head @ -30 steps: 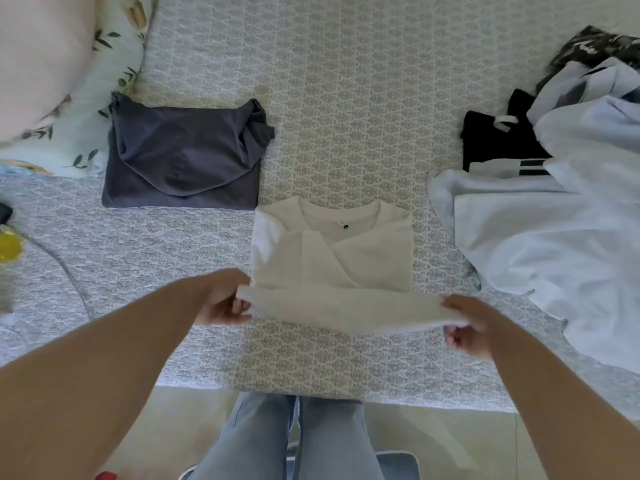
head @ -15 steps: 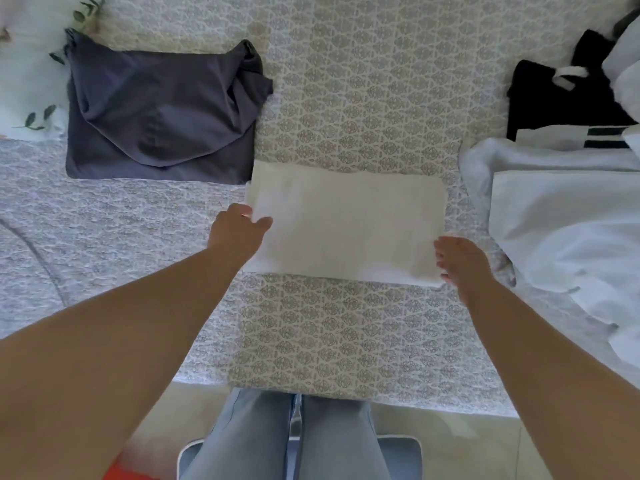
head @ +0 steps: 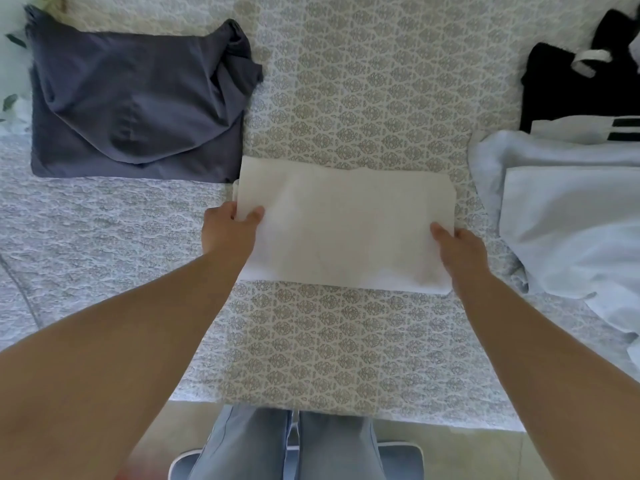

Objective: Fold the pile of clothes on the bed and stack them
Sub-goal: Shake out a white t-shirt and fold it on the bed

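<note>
A white shirt (head: 346,223), folded into a flat rectangle, lies on the patterned bed cover (head: 346,341) in the middle of the head view. My left hand (head: 230,232) pinches its left edge, thumb on top. At the opposite edge my right hand (head: 457,251) grips the shirt, thumb on the cloth. A folded dark grey garment (head: 135,102) lies to the upper left, its near right corner almost touching the white shirt. The unfolded pile sits at the right: a pale blue garment (head: 568,220) and a black garment (head: 554,88) behind it.
The bed's near edge (head: 346,415) runs across the bottom, with my jeans-clad legs below it. A floral pillow (head: 14,39) peeks in at the top left corner. Bare cover shows between the white shirt and the bed edge.
Both hands carried the shirt's lower hem up and over the collar, making a rectangle. They then shifted to its left and right edges and closed on them.
</note>
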